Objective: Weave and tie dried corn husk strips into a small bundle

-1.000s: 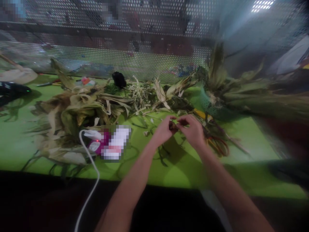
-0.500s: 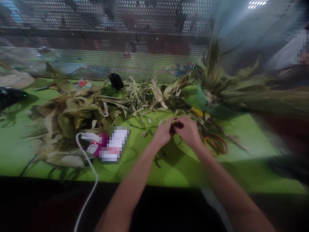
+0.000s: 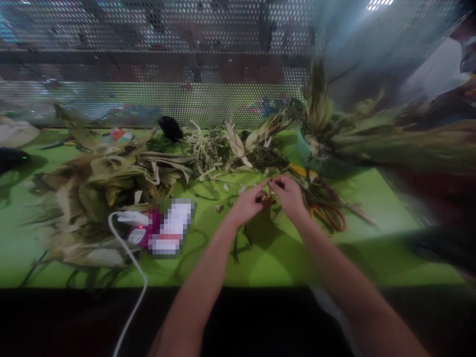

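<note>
A: So, both hands meet over the middle of the desk (image 3: pixel 267 263). Left hand (image 3: pixel 247 206) and right hand (image 3: pixel 289 197) have their fingertips pinched together on a small dark piece (image 3: pixel 267 200) between them.

B: Where does that piece sit?

A: Held just above the green surface, right between the two hands, near the leaf pile. Looks like a bit of dried plant material, brownish. Too blurred to say more.

B: Progress?

A: My judgement: mid-way at best. A big heap of dried husks (image 3: pixel 100 183) lies on the left, a lighter pile of pale strips (image 3: pixel 219 146) at the back centre, and a green basket (image 3: pixel 323 161) at right with long leaves sticking out of it. Lots of loose material lies unsorted. Only the one small piece is being handled now.

B: Anything finished on the desk?

A: Can't pick out a finished item. Red-handled scissors (image 3: pixel 330 215) lie just right of the right hand, not touched.

B: What's hidden or unclear?

A: Plenty. A patch beside the pink device (image 3: pixel 143 233) is pixelated out. A white cable (image 3: pixel 130 267) runs from that device off the bottom edge. Right side of the frame is smeared, so the long leaves there are only shapes. A dark round object (image 3: pixel 170 127) sits at the back by the perforated screen (image 3: pixel 186 74), can't identify it. The fingers cover most of the held piece, so its form is not readable.
</note>
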`<act>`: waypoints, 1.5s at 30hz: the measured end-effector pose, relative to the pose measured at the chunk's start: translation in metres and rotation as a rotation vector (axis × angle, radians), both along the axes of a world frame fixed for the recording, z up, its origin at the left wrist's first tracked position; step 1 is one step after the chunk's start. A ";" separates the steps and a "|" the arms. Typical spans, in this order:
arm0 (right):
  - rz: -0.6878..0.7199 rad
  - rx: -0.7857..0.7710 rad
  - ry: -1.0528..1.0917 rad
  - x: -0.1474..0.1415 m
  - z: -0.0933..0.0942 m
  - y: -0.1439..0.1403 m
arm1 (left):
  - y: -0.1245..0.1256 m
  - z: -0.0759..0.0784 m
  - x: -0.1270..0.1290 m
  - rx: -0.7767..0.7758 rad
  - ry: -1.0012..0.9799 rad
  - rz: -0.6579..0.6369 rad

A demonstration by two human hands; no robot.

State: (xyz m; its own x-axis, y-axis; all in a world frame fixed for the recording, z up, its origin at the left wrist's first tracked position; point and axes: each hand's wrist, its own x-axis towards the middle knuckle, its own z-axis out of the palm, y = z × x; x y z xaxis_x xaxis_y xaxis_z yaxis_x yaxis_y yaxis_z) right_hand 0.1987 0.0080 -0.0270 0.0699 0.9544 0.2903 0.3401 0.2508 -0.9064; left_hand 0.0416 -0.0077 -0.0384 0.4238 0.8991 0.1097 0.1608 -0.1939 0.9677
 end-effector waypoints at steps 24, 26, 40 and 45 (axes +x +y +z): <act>0.137 -0.150 0.253 -0.003 0.019 -0.009 | 0.000 0.008 -0.001 -0.496 -0.543 0.201; 0.140 -0.154 0.253 -0.003 0.019 -0.009 | 0.000 0.009 -0.001 -0.524 -0.577 0.224; 0.018 -0.090 0.173 -0.004 0.021 -0.011 | -0.001 0.008 -0.002 -0.378 -0.528 0.157; 0.054 -0.113 0.195 -0.001 0.019 -0.008 | -0.001 0.011 -0.004 -0.370 -0.571 0.177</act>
